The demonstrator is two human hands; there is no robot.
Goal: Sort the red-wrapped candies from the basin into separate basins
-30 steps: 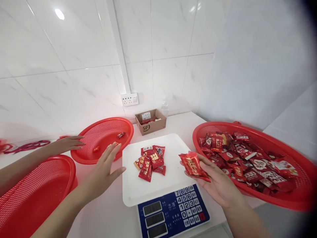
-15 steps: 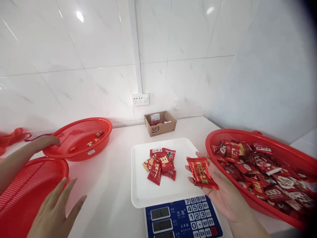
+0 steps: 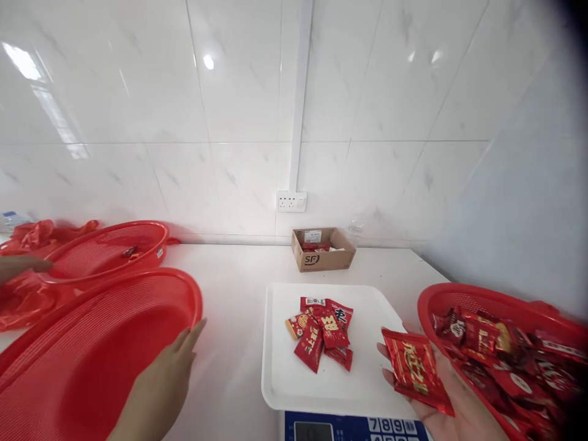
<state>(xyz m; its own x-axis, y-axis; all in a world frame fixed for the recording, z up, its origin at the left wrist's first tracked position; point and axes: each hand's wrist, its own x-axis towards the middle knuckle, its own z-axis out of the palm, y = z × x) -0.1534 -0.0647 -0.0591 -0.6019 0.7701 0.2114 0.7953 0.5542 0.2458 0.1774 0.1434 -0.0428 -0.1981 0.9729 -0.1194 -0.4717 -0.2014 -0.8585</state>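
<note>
My left hand [image 3: 158, 380] has its fingers together at the right rim of an empty red plastic basket [image 3: 124, 294], gripping the edge; its thumb is hidden. Palm up, my right hand [image 3: 445, 383] holds a red snack packet [image 3: 417, 369] with gold lettering above the right edge of a white tray [image 3: 285, 392]. Several red packets [image 3: 321, 331] and a yellow-patterned one lie in a small heap on that tray. Beneath it sits a blue digital scale [image 3: 353, 429], its keypad partly covered.
At right stands a red basket [image 3: 436, 294] full of red packets. A cardboard box [image 3: 324, 260] with packets is near the wall. At far left, another person's hand [image 3: 22, 266] is at a second red basket [image 3: 110, 236], beside red plastic bags [image 3: 41, 236].
The view has shifted. My left hand went from spread fingers to the near basket's rim, and that basket moved right. The far basket moved left with the other person's hand. My right hand keeps the packet.
</note>
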